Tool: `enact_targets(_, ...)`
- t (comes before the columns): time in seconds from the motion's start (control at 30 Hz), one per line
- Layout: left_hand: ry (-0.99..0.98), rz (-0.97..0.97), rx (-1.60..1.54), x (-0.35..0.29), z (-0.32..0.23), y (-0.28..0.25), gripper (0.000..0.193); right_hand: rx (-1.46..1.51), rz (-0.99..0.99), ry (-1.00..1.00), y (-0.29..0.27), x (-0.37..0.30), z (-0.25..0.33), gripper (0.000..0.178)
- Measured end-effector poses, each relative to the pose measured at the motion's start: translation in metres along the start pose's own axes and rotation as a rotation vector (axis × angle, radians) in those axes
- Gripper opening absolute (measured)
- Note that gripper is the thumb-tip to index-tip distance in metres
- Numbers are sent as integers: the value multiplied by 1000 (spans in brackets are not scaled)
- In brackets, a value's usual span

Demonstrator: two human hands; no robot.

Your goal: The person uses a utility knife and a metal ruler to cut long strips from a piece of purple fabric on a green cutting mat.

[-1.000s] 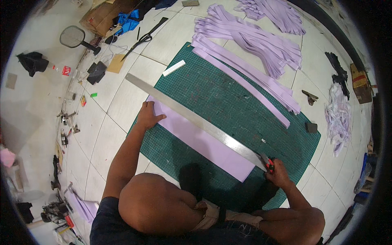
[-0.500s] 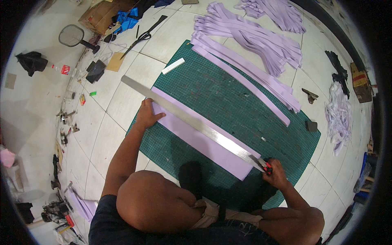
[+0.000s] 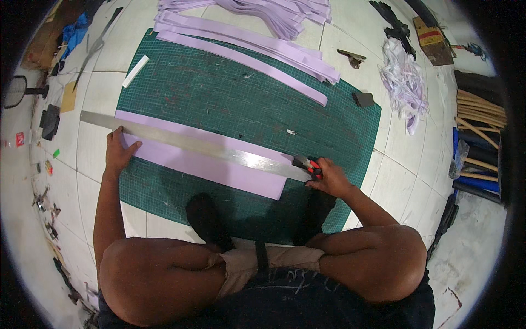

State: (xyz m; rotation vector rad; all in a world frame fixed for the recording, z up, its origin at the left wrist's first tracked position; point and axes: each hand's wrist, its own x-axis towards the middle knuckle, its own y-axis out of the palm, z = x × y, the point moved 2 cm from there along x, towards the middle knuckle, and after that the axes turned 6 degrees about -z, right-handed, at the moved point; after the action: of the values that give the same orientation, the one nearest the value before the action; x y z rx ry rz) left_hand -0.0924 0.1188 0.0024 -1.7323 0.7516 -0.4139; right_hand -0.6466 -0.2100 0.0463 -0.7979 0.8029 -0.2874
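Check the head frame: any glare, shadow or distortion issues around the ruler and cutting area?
Head view: strong fisheye, so the long steel ruler and green cutting mat edges bow, with a black vignette at the corners. Mild glare on the ruler near the right hand. The person's shadow darkens the mat below the lilac sheet. Centre is sharp.

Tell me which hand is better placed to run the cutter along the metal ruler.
The right hand. It already grips the red-and-black cutter at the near end of the metal ruler, beside the lilac sheet. The left hand is pressed flat at the ruler's far end, holding it down.
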Motion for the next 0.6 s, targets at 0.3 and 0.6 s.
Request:
enact_targets(0.3,-34,28,-14,0,-8,-2,92,-130,-98,-226,14,-2,-17,59)
enact_targets(0.6,75,91,-6,3,19,-1,90,-110,4,-245,6,9,-10,53)
